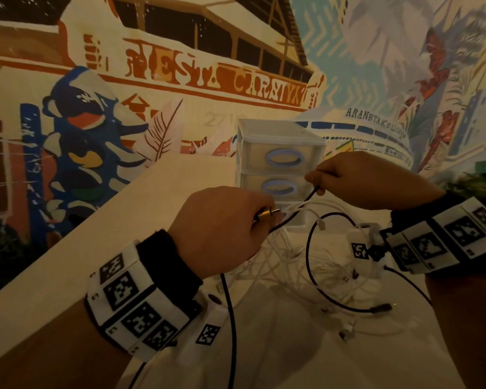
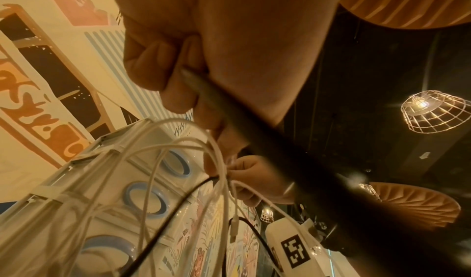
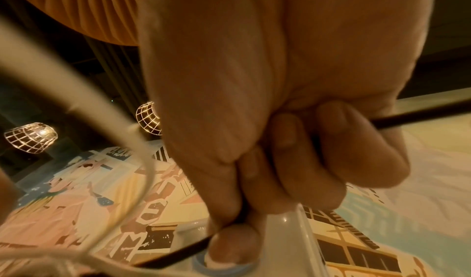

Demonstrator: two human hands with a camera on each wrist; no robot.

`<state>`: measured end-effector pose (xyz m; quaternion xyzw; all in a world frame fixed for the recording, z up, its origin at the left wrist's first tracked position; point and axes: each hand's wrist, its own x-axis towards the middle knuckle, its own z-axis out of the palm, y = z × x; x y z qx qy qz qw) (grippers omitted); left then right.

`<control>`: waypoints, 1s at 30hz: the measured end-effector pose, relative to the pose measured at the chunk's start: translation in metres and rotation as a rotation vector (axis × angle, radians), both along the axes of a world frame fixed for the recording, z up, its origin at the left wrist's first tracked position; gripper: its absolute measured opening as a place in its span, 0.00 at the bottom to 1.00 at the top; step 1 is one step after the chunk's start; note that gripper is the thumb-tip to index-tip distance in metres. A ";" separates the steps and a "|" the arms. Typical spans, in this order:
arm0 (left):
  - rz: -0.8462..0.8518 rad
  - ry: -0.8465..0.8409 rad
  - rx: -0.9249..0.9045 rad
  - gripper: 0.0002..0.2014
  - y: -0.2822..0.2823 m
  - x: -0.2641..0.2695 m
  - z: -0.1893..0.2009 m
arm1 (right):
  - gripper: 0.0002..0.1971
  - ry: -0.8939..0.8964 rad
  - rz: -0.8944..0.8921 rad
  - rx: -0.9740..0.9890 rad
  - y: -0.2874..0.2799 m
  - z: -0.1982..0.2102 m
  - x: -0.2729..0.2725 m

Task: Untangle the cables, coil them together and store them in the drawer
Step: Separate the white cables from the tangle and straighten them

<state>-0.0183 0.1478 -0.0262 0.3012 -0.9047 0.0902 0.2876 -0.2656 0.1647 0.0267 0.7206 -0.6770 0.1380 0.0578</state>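
A painted mural [image 1: 180, 80] of buildings, lettering and foliage covers the wall behind a pale table [image 1: 68, 262]. Overhead, wire-cage lamps [image 2: 436, 111] glow against a dark ceiling [image 2: 369, 79], beside ribbed orange shades [image 2: 418, 206].

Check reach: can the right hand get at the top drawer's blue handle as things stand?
Probably not yet. The top drawer handle lies close ahead with nothing between, but the right hand pinches the black cable, pulled taut against the left hand; it would need to let go first.
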 end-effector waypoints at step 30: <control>-0.107 0.044 0.434 0.26 0.014 -0.009 0.005 | 0.19 -0.038 0.275 -0.269 0.006 0.003 0.031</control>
